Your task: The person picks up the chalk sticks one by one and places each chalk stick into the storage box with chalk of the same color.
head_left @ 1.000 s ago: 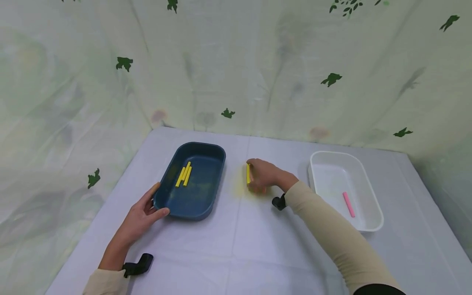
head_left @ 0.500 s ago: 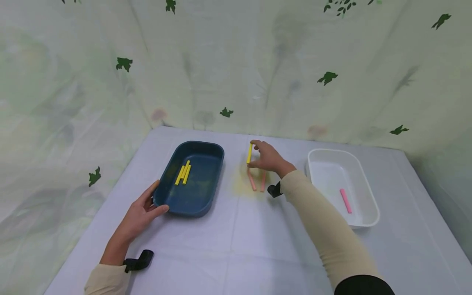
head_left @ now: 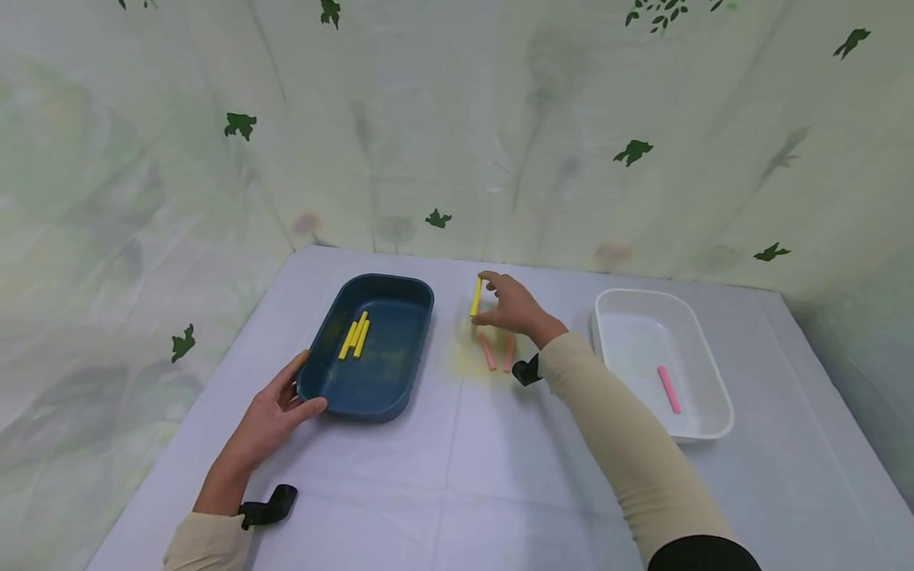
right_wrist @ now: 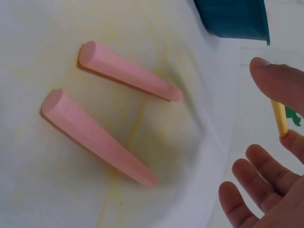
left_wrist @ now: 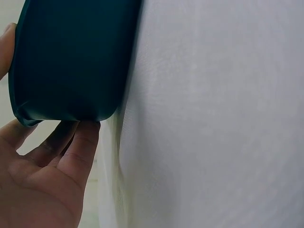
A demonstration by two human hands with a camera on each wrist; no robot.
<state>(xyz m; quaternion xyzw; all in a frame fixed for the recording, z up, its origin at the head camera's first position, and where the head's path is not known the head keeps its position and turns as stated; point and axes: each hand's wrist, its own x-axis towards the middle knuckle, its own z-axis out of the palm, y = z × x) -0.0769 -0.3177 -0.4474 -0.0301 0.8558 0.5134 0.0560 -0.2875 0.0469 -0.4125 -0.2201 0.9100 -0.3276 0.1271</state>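
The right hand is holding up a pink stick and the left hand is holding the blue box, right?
Almost! The right hand is holding up a yellow stick, not a pink one; the head view shows it. And yes, the left hand is holding the blue box.

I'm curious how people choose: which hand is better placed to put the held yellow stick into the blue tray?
The right hand, I'd judge: it pinches the yellow stick to the right of the blue tray, while the left hand holds the tray's edge.
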